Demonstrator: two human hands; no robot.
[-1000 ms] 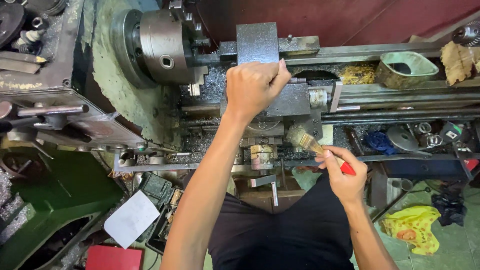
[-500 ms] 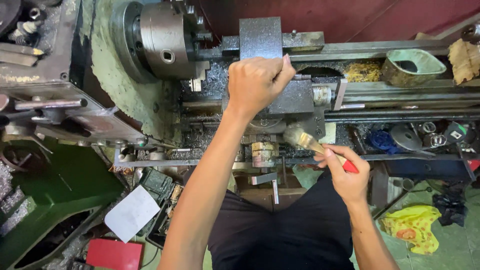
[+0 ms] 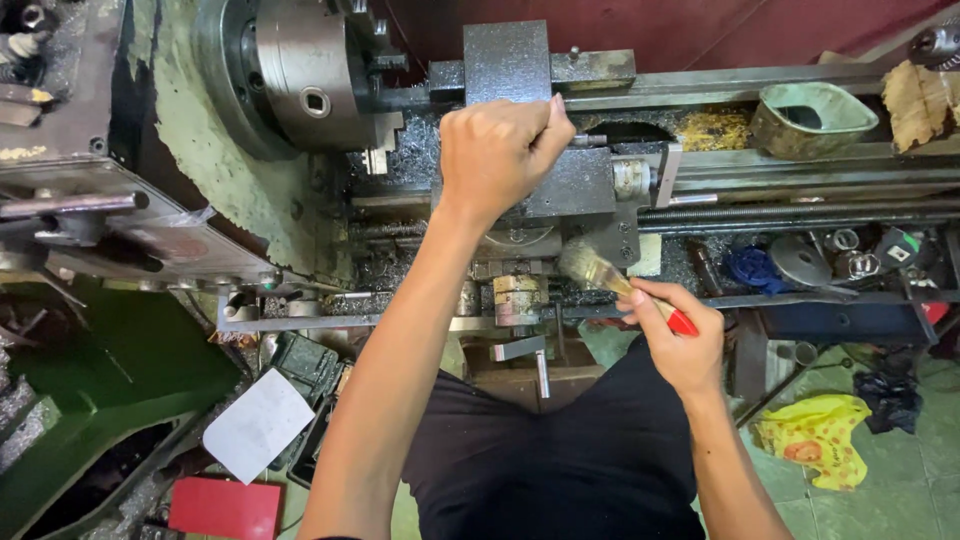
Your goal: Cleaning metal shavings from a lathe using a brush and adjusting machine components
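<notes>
I stand at a metal lathe. My left hand [image 3: 497, 150] is a closed fist resting on the grey carriage block [image 3: 575, 180], gripping something hidden under the fingers. My right hand [image 3: 672, 335] holds a paintbrush [image 3: 610, 280] with a red handle. Its pale bristles point up-left at the carriage front, near a small brass-coloured dial [image 3: 517, 297]. The tall grey tool post [image 3: 506, 60] stands just behind my left fist. The round steel chuck [image 3: 300, 75] sits to the upper left. Metal chips lie around the carriage.
A green metal tub [image 3: 812, 118] and brown rags [image 3: 920, 90] rest on the lathe bed at right. Below it a tray holds a blue cloth [image 3: 750, 268] and small tools. A yellow bag [image 3: 820, 435], white paper [image 3: 258, 425] and red box [image 3: 225, 508] lie on the floor.
My right hand has carried the brush up and left, closer to the carriage front. My left fist stays on the carriage. The view has shifted slightly.
</notes>
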